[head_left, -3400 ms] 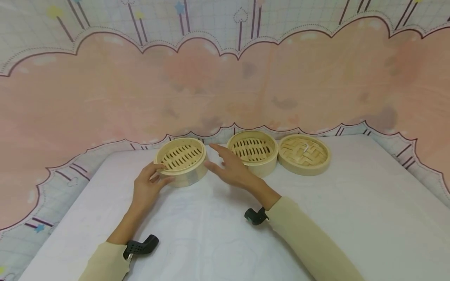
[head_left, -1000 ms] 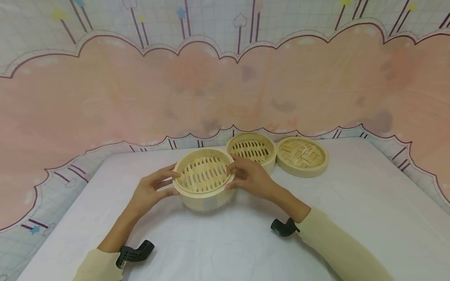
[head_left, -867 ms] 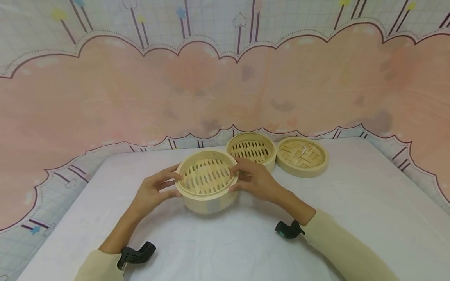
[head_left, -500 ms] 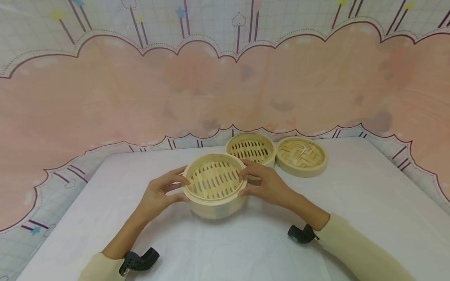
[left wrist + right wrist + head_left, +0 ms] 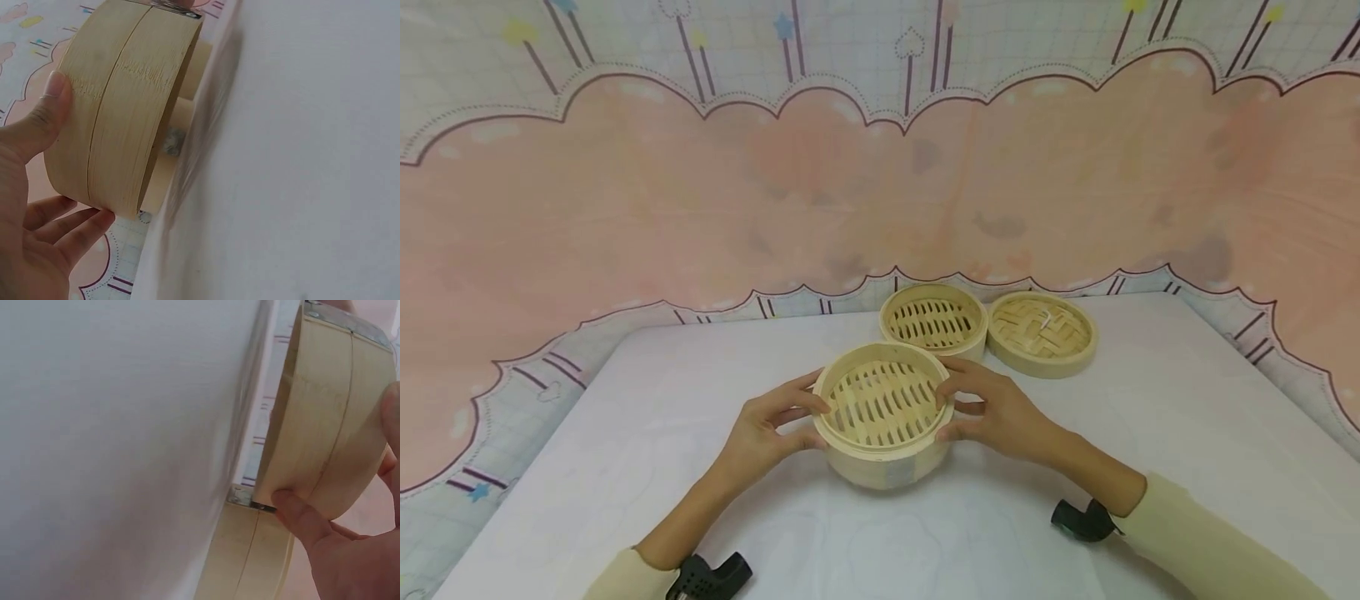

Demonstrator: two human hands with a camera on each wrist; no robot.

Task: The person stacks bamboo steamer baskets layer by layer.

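A round bamboo steamer basket (image 5: 883, 468) with a slatted floor is held just above the white table, in front of the other steamer parts. My left hand (image 5: 778, 425) grips its left side, fingertips over the rim and thumb on the outer wall. On the opposite side my right hand (image 5: 1000, 412) holds it in the same way. In the left wrist view the basket's wall (image 5: 125, 94) shows, with a gap between its lower edge and the table. A metal band (image 5: 350, 322) crosses the wall in the right wrist view.
Behind the held basket a second steamer basket (image 5: 934, 325) stands at the table's back edge. Touching it on the right is a woven bamboo lid (image 5: 1042, 335) with a small white loop. A patterned cloth (image 5: 880, 192) hangs behind the white table (image 5: 625, 433).
The right hand has come over from near the second basket and taken hold of the left basket. Both hands have lifted it and carried it right and toward me.
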